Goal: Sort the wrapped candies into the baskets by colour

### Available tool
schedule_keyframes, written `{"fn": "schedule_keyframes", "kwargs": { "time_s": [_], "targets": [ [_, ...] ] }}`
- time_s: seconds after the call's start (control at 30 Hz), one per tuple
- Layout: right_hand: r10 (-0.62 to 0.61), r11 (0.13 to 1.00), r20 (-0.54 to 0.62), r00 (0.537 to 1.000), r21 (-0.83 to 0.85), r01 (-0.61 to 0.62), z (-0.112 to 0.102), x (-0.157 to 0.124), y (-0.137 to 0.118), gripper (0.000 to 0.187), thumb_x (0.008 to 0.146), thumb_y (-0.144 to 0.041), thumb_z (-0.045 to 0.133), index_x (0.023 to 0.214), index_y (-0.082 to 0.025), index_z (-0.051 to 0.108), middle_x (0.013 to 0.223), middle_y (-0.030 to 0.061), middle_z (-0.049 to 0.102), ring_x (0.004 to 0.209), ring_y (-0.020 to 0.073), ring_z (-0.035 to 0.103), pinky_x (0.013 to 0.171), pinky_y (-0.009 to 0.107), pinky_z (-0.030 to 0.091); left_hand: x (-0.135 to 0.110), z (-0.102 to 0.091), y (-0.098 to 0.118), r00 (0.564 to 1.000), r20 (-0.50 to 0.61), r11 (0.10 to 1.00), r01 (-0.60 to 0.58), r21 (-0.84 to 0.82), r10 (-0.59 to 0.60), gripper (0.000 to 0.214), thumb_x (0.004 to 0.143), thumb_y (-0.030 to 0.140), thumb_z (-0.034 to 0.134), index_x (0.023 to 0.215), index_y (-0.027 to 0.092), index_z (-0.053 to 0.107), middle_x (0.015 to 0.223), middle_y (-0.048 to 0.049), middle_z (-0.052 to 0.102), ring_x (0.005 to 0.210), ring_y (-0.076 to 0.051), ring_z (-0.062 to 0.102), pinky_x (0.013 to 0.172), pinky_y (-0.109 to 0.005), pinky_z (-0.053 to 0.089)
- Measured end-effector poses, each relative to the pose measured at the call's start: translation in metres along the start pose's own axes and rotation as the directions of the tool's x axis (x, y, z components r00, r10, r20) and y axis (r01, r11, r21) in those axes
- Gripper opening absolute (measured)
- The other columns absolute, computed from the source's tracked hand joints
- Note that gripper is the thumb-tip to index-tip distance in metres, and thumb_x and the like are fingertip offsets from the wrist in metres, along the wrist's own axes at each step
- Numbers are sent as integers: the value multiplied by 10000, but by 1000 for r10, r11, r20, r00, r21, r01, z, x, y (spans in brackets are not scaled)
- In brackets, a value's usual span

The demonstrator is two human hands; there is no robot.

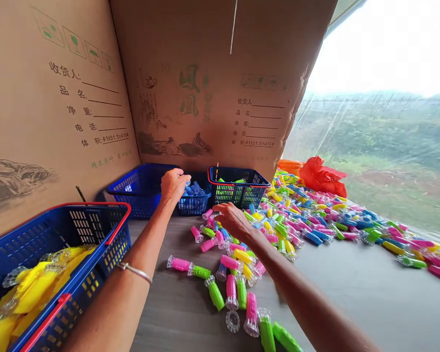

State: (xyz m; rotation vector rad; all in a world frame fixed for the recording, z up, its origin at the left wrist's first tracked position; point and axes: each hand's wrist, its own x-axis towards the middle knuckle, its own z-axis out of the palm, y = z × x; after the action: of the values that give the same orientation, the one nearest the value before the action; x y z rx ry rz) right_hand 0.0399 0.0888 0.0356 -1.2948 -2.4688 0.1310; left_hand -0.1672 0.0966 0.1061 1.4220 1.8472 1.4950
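Observation:
My left hand (174, 186) is over the left edge of a small blue basket (193, 205) of blue plastic pieces. Its fingers are pinched together; a bit of pale blue shows at the tips, but I cannot make out what it is. My right hand (232, 220) hovers low over loose pieces in front of the baskets, fingers stretched leftward and apart, with nothing visible in them. These pieces are short coloured tubes with clear, flared ends, such as a pink tube (231, 288), a green tube (215, 294) and a yellow tube (243, 256).
A large blue basket (112, 230) of yellow pieces stands at left. Behind are another blue basket (143, 183) and a dark basket (256, 195) with green pieces. A mixed heap (315, 220) spreads right, beside a red plastic bag (322, 176). Cardboard walls (212, 29) enclose the back and left.

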Motion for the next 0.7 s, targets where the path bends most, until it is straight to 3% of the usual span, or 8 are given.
{"fn": "schedule_keyframes", "kwargs": {
  "time_s": [0.1,0.2,0.37,0.5,0.6,0.7],
  "targets": [
    [38,998,67,997,-48,-35,8,21,-6,237,801,-217,617,1015,-199,719,938,116,728,994,271,629,737,297,418,-37,3,-16,998,35,996,-53,68,51,173,753,264,641,870,147,692,756,-11,670,617,-108,545,586,-209,384],
    [48,998,100,994,-42,-44,19,26,-3,209,755,-180,640,933,-217,742,909,83,732,910,232,654,713,273,402,-72,7,-40,989,148,993,-45,109,28,179,767,322,601,741,180,707,642,-5,655,569,-127,559,536,-223,367],
    [34,999,61,998,34,-36,18,12,8,243,736,-186,639,947,-246,744,949,16,709,811,162,640,647,228,381,-91,9,-65,978,205,985,-9,175,-28,215,784,329,557,740,186,711,649,-13,672,549,-129,555,530,-236,345],
    [19,994,-46,999,109,-14,-4,22,2,260,786,-200,583,1009,-213,714,1002,19,669,819,147,619,689,226,416,-98,12,-62,977,214,969,-30,245,-23,179,777,252,565,776,200,736,725,-26,714,665,-145,601,593,-242,345],
    [-1,980,-242,970,195,50,-20,55,-16,225,790,-207,572,964,-196,714,972,21,653,802,154,606,707,243,428,-107,17,-56,966,260,942,-90,324,4,188,781,217,558,780,214,746,748,-27,725,727,-160,619,617,-250,340],
    [-22,984,-387,922,157,90,-33,91,-34,288,755,-154,579,1000,-205,720,1024,24,655,821,159,598,726,255,418,-115,23,-53,952,305,886,-169,432,32,210,790,220,563,869,249,756,834,-25,734,790,-181,630,646,-261,352]
  ]
}}
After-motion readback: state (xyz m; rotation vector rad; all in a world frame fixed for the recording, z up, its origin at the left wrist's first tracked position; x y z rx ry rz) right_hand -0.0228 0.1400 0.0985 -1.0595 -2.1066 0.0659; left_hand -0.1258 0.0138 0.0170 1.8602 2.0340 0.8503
